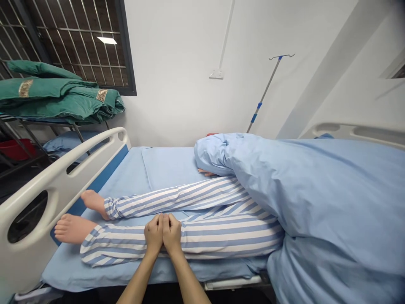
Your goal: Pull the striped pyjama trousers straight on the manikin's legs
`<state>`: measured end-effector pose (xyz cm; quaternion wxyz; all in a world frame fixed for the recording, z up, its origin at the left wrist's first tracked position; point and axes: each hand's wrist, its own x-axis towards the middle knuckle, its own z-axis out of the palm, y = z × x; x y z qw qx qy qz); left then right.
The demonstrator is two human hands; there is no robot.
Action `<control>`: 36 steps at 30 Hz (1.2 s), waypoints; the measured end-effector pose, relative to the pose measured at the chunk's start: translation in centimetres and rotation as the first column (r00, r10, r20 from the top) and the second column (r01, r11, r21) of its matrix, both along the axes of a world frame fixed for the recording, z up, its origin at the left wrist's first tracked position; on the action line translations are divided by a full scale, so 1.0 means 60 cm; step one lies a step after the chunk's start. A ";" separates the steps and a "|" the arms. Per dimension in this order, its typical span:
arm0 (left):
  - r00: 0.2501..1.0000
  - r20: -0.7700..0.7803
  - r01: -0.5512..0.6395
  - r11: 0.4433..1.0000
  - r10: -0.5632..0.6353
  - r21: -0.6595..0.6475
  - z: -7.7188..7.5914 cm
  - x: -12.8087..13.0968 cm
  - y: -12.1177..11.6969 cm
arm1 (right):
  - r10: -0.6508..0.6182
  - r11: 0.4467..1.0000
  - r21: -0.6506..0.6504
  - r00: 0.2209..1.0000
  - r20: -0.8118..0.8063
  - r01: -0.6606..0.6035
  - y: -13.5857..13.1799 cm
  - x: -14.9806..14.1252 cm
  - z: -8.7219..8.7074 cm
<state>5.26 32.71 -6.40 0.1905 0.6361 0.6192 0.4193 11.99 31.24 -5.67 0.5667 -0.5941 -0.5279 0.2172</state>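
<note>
My left hand [153,232] and my right hand [172,231] are closed into fists, side by side and touching, thumbs uppermost. Nothing shows in either fist, and no cloth is bunched around them. They are above the nearer lower leg of a manikin [76,229] lying on the bed; whether they touch it I cannot tell. Blue-and-white striped trousers [221,234] cover its legs, and both feet are bare. A light blue quilt [319,190] is folded back over its upper body, hiding it except for some fingers [206,172] at the quilt's edge.
The bed has a blue sheet [172,166], a cream footboard [63,181] at left and a headboard [357,130] at right. An IV pole [267,90] stands by the wall beyond. Folded green bedding [63,99] lies on a rack below the barred window [76,38].
</note>
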 end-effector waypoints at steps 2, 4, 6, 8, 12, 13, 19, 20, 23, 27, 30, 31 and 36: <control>1.000 -0.024 -0.006 1.000 0.005 -0.012 -0.001 0.002 0.000 | 0.033 0.999 -0.009 0.999 0.034 -0.032 -0.004 0.011 0.009; 0.999 -0.052 -0.010 1.000 0.009 -0.015 -0.002 0.004 -0.001 | 0.057 0.998 -0.006 0.990 0.127 -0.057 -0.009 0.030 0.014; 0.997 -0.072 -0.020 1.000 0.019 -0.006 -0.002 0.005 -0.001 | 0.025 1.000 -0.005 0.974 0.227 -0.025 -0.014 0.053 0.011; 0.996 -0.084 -0.019 1.000 0.020 0.012 -0.001 0.006 -0.002 | -0.031 0.999 -0.008 0.947 0.319 0.036 -0.019 0.069 0.002; 0.993 -0.117 -0.011 1.000 0.014 0.026 0.000 0.007 -0.003 | -0.076 0.996 0.002 0.877 0.474 0.085 -0.026 0.075 -0.015; 0.992 -0.127 -0.008 1.000 0.012 0.028 0.000 0.007 -0.003 | -0.084 0.996 0.009 0.868 0.490 0.091 -0.027 0.072 -0.016; 0.976 -0.217 -0.011 0.999 0.022 0.048 0.002 0.010 -0.004 | -0.069 0.997 0.021 0.848 0.525 0.069 -0.029 0.068 -0.013; 0.974 -0.226 -0.016 0.999 0.026 0.048 0.003 0.012 -0.005 | -0.072 0.997 0.020 0.846 0.529 0.072 -0.030 0.070 -0.011; 0.970 -0.240 -0.035 0.999 0.041 0.032 0.003 0.015 -0.006 | -0.061 0.998 0.047 0.819 0.570 0.042 -0.035 0.076 -0.001; 0.964 -0.261 -0.056 0.998 0.061 0.026 0.002 0.012 -0.005 | -0.026 0.995 0.091 0.810 0.585 -0.034 -0.047 0.100 0.010; 0.964 -0.255 -0.073 0.997 0.078 0.031 0.007 0.009 -0.006 | -0.030 0.997 0.080 0.896 0.444 -0.006 -0.051 0.127 0.004; 0.965 -0.248 -0.081 0.996 0.086 0.030 0.010 0.013 -0.007 | -0.031 0.997 0.082 0.928 0.371 0.000 -0.051 0.134 0.000; 0.994 -0.044 0.102 0.993 -0.099 0.054 0.029 0.103 -0.023 | -0.032 0.998 0.041 0.991 -0.128 0.037 -0.034 0.158 -0.010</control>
